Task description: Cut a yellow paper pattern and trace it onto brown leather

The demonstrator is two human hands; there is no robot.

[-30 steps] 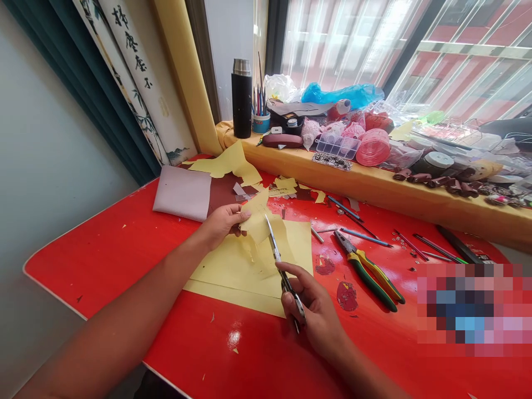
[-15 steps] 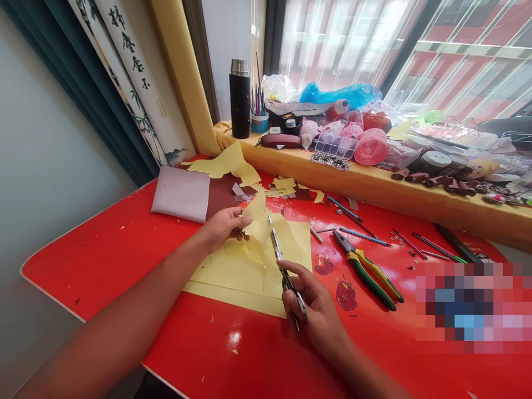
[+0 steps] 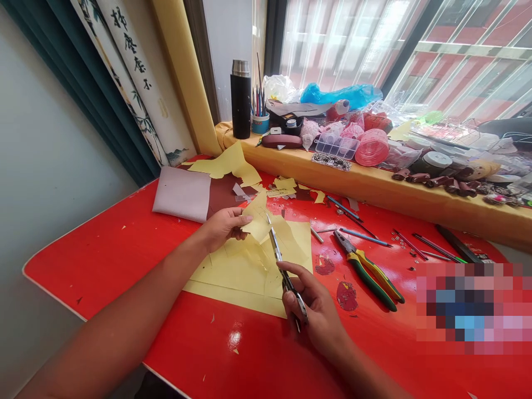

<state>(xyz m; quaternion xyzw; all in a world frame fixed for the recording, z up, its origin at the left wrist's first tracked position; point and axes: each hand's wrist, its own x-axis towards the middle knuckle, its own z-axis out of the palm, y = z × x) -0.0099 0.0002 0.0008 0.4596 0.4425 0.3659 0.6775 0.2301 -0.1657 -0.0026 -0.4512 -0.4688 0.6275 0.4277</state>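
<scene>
My left hand (image 3: 228, 224) pinches the edge of a yellow paper piece (image 3: 258, 221), lifted above the table. In my right hand (image 3: 311, 299) is a pair of scissors (image 3: 277, 252), its handles inside my curled fingers. The blades point away from me and lie at the paper, just right of my left fingers; how far they are parted is hard to see. Beneath both hands spread larger yellow sheets (image 3: 233, 277) with lines and cuts in them. Part of the raised piece is hidden behind my left fingers.
Pliers (image 3: 368, 271) with green and yellow handles lie right of the sheets on the red table (image 3: 103, 249), near several pencils (image 3: 366, 236). A folded mauve sheet (image 3: 182, 194) and yellow offcuts (image 3: 233, 163) lie behind. A black flask (image 3: 240, 105) stands on the cluttered sill.
Almost nothing differs. The whole view has shifted very slightly, while both hands, the scissors and the paper keep nearly the same positions.
</scene>
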